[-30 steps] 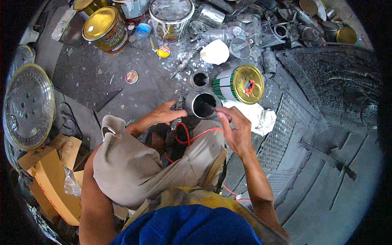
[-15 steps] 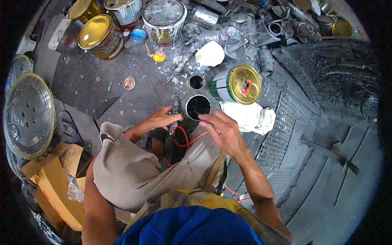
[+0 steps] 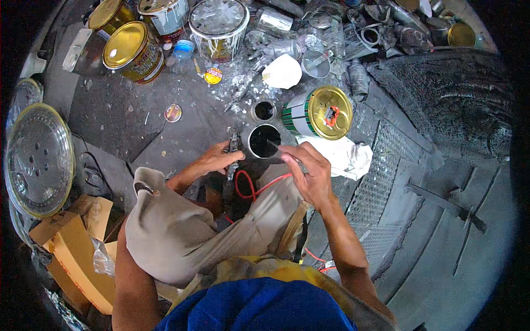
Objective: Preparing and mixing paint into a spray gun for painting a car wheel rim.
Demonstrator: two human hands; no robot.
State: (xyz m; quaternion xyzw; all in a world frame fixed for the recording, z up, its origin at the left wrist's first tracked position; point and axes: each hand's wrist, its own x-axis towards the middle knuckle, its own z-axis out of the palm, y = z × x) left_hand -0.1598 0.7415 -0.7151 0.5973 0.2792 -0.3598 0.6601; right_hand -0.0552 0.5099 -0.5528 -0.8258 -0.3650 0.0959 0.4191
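My left hand is closed around a grimy metal tool, possibly a spray gun, with a red hose looping below it. My right hand pinches a thin stirrer that dips into an open metal can of black liquid. A smaller cup of dark liquid stands just beyond. To their right is a green-striped can with a gold top, beside a crumpled white cloth. My trousered leg lies beneath my hands.
Paint pails stand at the back, with a heap of stained cans and cups at back right. A round clear lid and cardboard lie left. A textured grey mat and grey panels are right.
My right hand and the stirrer have shifted within the can's mouth, dipping leftward, then rising back up and right. My left hand keeps its hold, with only slight movement.
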